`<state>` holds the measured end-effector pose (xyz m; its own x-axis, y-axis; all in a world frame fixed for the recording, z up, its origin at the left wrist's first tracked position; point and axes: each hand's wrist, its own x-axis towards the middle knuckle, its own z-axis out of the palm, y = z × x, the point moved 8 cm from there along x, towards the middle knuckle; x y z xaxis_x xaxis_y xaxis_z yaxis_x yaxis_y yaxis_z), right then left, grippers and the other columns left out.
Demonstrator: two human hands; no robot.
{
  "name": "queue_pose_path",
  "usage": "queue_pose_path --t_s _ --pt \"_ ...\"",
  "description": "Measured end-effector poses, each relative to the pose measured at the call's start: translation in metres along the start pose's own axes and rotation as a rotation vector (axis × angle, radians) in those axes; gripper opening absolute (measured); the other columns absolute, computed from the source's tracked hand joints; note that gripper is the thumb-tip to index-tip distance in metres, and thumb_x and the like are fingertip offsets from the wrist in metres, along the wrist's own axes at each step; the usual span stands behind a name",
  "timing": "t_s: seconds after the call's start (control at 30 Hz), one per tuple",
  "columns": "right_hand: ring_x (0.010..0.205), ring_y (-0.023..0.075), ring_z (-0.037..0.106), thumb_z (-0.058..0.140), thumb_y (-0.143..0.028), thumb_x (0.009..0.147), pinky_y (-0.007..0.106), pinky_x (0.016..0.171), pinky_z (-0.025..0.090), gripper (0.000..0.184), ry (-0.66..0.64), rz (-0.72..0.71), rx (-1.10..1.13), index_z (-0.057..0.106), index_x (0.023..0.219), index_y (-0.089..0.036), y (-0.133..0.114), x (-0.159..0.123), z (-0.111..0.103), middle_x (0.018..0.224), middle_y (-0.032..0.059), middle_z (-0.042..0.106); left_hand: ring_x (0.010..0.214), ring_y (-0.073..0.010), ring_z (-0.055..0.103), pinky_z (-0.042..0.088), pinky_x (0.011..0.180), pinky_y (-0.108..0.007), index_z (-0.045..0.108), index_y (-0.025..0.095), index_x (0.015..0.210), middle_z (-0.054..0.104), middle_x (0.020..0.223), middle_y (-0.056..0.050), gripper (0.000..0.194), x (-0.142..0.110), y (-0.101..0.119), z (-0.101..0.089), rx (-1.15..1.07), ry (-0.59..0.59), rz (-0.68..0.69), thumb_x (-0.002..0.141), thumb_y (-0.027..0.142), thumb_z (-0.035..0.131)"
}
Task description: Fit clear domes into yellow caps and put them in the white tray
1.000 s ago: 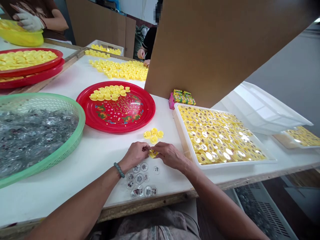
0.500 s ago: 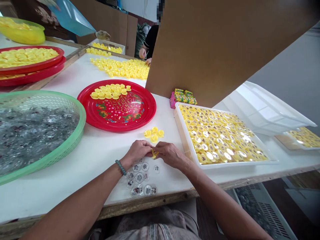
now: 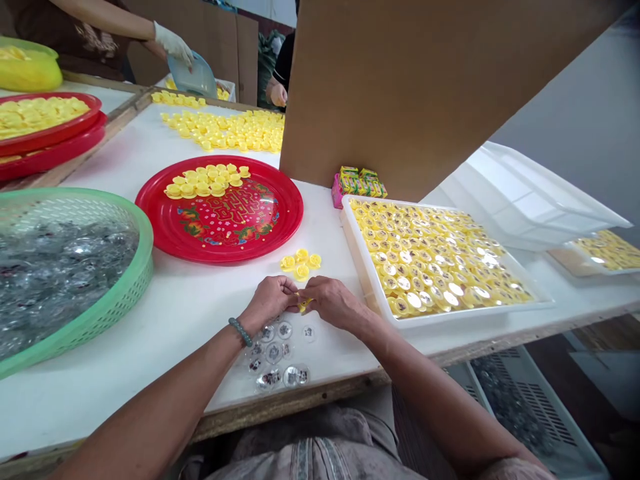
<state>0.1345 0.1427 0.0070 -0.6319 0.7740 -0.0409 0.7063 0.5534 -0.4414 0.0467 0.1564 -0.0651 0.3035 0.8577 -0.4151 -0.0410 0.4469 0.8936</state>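
My left hand and my right hand meet at the near edge of the white table, fingers pinched together on one small yellow cap. Three loose yellow caps lie just beyond my fingers. Several clear round discs with dark pictures lie under and behind my left wrist. A beaded bracelet sits on my left wrist.
A red plate with yellow caps stands ahead, a green basket of clear discs at left, a white tray full of finished yellow pieces at right. A cardboard sheet leans behind it. Other people work at the far end.
My hands stay together on the yellow cap, fingers shifting slightly. At the far end a gloved person has brought a blue scoop over the yellow caps. The view has drifted a little.
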Motion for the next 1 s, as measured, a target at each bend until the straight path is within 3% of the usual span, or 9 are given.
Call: queue_pose_path --t_s 0.13,0.27,0.4,0.6,0.8,1.0 --pt "0.081 0.0162 0.055 0.066 -0.012 0.075 0.024 0.067 0.039 0.005 -0.022 0.073 -0.212 0.065 0.077 -0.017 0.009 -0.017 -0.006 0.077 0.0048 0.060 0.055 -0.0166 0.061 0.052 0.052 -0.026 0.057 0.014 0.075 0.060 0.060 0.000 0.039 -0.001 0.006 -0.001 0.110 -0.008 0.102 0.052 0.029 0.084" --pt "0.086 0.0196 0.055 0.068 -0.017 0.074 0.026 0.069 0.040 0.008 0.029 0.191 -0.240 0.064 0.081 -0.016 0.024 -0.034 -0.025 0.084 0.0072 0.061 0.056 -0.0159 0.061 0.048 0.053 -0.023 0.057 0.016 0.075 0.060 0.062 0.000 0.023 -0.004 0.024 -0.015 0.226 0.075 0.218 0.061 0.020 0.075" --pt "0.087 0.0185 0.056 0.055 -0.012 0.083 0.026 0.071 0.041 0.012 0.166 0.198 -0.212 0.064 0.090 -0.016 0.021 -0.016 -0.038 0.088 0.0082 0.062 0.059 -0.0159 0.060 0.046 0.055 -0.023 0.059 0.018 0.073 0.062 0.065 0.001 0.014 -0.007 0.039 -0.032 0.405 0.209 0.253 0.064 0.016 0.070" --pt "0.076 0.0158 0.057 0.043 -0.002 0.083 0.024 0.065 0.039 0.024 0.175 0.189 -0.227 0.064 0.083 -0.014 0.012 0.026 -0.017 0.081 0.0077 0.062 0.071 -0.0190 0.061 0.045 0.063 -0.026 0.065 0.020 0.089 0.065 0.081 -0.002 0.026 -0.014 0.051 -0.039 0.653 0.265 0.306 0.064 0.021 0.073" --pt "0.082 0.0162 0.058 0.045 -0.011 0.086 0.025 0.072 0.042 0.021 0.278 0.140 -0.034 0.062 0.097 -0.015 -0.021 0.005 -0.009 0.089 0.0081 0.063 0.087 -0.0243 0.060 0.045 0.075 -0.030 0.062 0.016 0.105 0.065 0.097 -0.007 0.037 -0.022 0.064 -0.029 0.897 0.201 0.452 0.068 0.019 0.069" --pt "0.092 0.0178 0.056 0.053 -0.012 0.082 0.027 0.080 0.043 0.019 0.194 0.022 0.066 0.061 0.099 -0.018 -0.052 -0.009 0.015 0.096 0.0067 0.064 0.094 -0.0229 0.058 0.043 0.086 -0.030 0.064 0.019 0.104 0.062 0.105 -0.006 0.031 -0.020 0.062 -0.017 0.972 0.131 0.521 0.073 0.017 0.062"
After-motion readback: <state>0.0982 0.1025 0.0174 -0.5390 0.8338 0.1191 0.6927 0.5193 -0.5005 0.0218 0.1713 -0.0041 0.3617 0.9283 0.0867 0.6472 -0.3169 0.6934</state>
